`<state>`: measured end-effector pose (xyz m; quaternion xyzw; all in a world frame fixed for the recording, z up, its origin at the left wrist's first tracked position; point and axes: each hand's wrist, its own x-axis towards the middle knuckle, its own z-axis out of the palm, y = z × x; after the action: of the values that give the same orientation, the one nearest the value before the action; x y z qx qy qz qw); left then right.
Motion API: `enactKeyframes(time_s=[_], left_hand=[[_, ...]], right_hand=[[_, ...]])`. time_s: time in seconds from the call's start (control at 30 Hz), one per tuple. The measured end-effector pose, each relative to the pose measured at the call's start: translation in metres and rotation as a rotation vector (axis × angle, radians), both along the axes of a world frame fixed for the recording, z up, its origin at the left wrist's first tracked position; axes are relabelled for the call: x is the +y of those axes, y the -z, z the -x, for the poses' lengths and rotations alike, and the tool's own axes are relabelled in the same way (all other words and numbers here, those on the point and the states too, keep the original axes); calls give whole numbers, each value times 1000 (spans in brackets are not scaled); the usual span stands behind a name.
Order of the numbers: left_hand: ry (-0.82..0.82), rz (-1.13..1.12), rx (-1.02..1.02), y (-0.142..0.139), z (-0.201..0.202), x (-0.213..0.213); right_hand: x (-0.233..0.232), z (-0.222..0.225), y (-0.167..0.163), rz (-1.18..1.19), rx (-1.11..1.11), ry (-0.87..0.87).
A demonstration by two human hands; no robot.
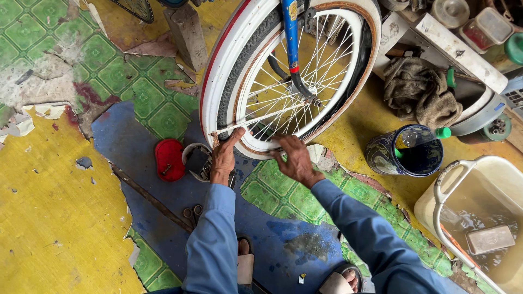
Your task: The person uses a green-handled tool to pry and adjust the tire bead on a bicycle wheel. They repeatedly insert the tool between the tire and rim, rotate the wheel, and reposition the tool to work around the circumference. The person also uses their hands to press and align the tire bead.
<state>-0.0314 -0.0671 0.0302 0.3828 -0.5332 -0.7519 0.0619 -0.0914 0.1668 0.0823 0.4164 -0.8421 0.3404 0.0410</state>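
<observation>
A bicycle wheel (289,76) with a white tyre is seen standing upright on the worn, patterned floor (60,218), held in a blue fork (290,38). The left hand (223,158) is pressed against the lower edge of the tyre, its fingers curled round a thin metal lever (256,120) that is laid across the rim. The right hand (297,159) is set on the bottom of the rim, its fingers closed over the tyre edge. The wheel is judged stiff and fairly light, while the tyre wall is judged rubbery and yielding; the rim edge offers the firmest hold, and the thin spokes are best avoided. Room is open to the left, where a red lid (169,159) lies. To the right, space is crowded by a dark can (406,149) and a water-filled tub (479,218).
</observation>
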Motion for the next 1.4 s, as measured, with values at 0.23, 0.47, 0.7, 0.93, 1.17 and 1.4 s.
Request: enactKeyframes(time_s=[0.23,0.47,0.7,0.93,1.17,1.4], left_hand=[[-70,-35,106,-31,-2,11],[-78,4,100,-19,-1,8],[-148,-179,30,-10,-1,9],[-187,-165,-34,-11,-2,10],[-195,-222,125,3,-1,10],[-206,-202,56,2,-2,9]], right_hand=[[-11,22,8,-284,-111,-116],[-6,5,15,-205,80,-32],[47,-9,52,-125,207,84],[40,-4,67,-4,136,104],[40,-3,66,-15,182,105],[37,10,66,-170,129,71]])
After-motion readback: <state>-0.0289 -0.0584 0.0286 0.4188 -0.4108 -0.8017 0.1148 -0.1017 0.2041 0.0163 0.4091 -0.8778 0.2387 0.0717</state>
